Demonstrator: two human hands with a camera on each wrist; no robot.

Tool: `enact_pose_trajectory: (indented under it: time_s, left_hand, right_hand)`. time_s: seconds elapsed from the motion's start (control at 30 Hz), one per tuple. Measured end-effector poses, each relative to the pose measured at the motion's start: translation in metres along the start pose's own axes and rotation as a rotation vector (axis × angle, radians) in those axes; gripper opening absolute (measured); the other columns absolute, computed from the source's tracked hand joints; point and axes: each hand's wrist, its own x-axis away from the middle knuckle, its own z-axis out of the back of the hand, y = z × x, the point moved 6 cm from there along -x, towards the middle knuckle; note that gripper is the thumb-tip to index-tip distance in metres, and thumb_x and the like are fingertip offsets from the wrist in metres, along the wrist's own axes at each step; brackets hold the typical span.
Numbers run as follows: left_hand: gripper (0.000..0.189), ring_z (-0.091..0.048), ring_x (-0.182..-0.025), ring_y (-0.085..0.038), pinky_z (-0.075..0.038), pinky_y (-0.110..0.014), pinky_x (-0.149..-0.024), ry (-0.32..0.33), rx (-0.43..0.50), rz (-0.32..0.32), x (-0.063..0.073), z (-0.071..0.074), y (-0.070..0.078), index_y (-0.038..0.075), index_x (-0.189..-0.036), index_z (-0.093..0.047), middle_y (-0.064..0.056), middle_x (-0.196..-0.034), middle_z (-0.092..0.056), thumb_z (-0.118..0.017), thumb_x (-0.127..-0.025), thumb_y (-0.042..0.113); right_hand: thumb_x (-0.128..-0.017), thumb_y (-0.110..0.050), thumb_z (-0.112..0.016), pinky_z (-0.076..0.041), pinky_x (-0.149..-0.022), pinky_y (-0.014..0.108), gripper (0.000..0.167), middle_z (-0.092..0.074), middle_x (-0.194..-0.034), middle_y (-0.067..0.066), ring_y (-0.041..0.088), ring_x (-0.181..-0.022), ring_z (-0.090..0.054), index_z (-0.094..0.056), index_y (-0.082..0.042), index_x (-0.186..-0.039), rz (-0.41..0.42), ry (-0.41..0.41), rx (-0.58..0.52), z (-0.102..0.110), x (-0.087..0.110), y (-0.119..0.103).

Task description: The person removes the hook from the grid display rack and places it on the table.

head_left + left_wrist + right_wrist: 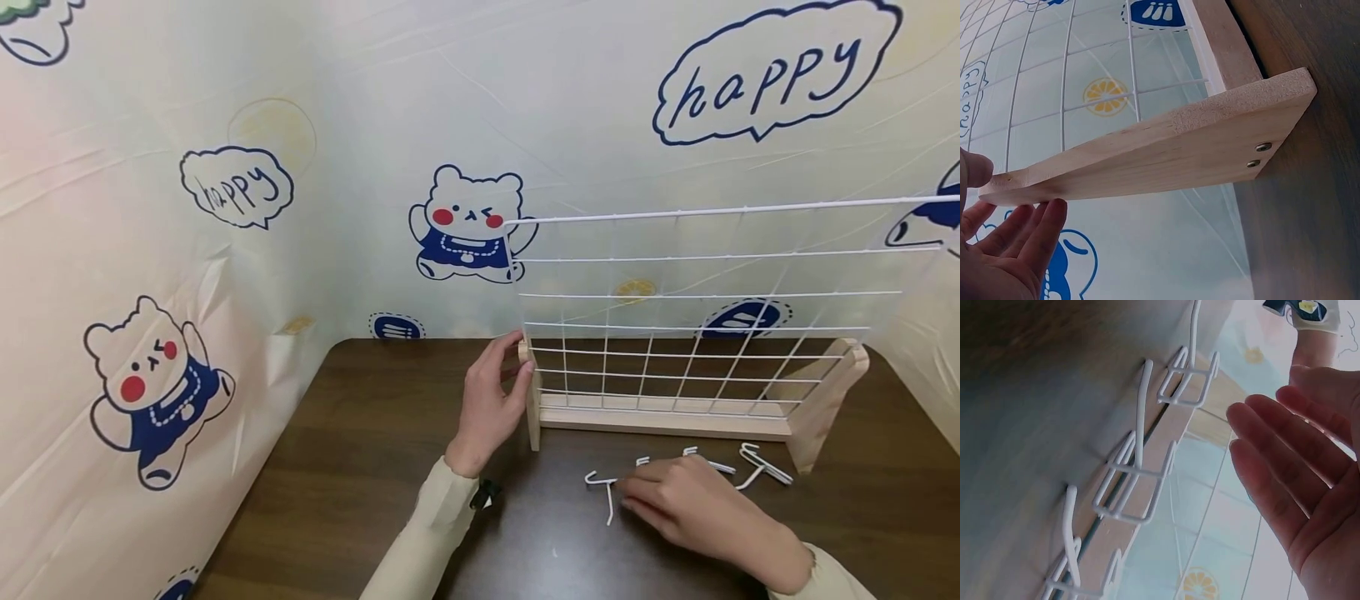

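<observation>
A white wire grid [742, 209] stands upright on a wooden stand with a bottom bar [660, 423]. My left hand [491, 408] pinches the top end of its left wooden side panel [1160, 159], thumb on one side and fingers on the other. Below the bar, my right hand [693, 508] hovers over a row of white wire hooks [1141, 419], partly covering them. Its fingers [1285, 462] look extended and hold nothing in the right wrist view. The leftmost hook [609, 502] lies right at the fingertips.
The right wooden side panel [828, 404] stands at the other end of the rack. Everything rests on a dark brown table [322, 500]. Behind and to the left hangs a pale printed sheet [360, 125] with bears and lettering.
</observation>
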Motion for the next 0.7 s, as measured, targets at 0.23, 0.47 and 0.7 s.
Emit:
enact_pose_trajectory:
  time_s: [0.23, 0.47, 0.7]
  left_hand:
    - [0.043, -0.074, -0.111, -0.022, -0.064, -0.032, -0.09, -0.012, 0.0, 0.017, -0.0002, -0.003, -0.0018, 0.01, -0.145, -0.055, -0.01, -0.127, -0.068, -0.066, -0.103, 0.016]
    - [0.045, -0.072, -0.119, -0.021, -0.062, -0.031, -0.095, -0.015, 0.006, 0.003, -0.0045, -0.0035, -0.003, 0.01, -0.146, -0.054, -0.008, -0.133, -0.067, -0.066, -0.103, 0.016]
    - [0.045, -0.07, -0.121, -0.023, -0.063, -0.037, -0.096, 0.046, -0.074, -0.034, -0.0031, 0.0035, 0.0011, 0.011, -0.145, -0.056, -0.009, -0.136, -0.067, -0.067, -0.102, 0.019]
  right_hand:
    - [-0.091, -0.027, -0.08, -0.049, -0.054, 0.021, 0.006, -0.068, -0.083, -0.016, -0.001, -0.071, -0.066, -0.076, -0.024, -0.093, -0.009, 0.024, 0.012, 0.0058, 0.0037, 0.0023]
    - [-0.095, -0.028, -0.076, -0.054, -0.058, 0.023, 0.005, -0.072, -0.09, -0.014, 0.001, -0.075, -0.069, -0.076, -0.023, -0.096, -0.024, 0.037, 0.021, 0.0082, 0.0068, 0.0037]
    - [-0.099, -0.029, -0.071, -0.056, -0.061, 0.026, 0.008, -0.074, -0.095, -0.014, 0.002, -0.079, -0.072, -0.076, -0.023, -0.099, -0.018, 0.058, 0.013, 0.0094, 0.0098, 0.0022]
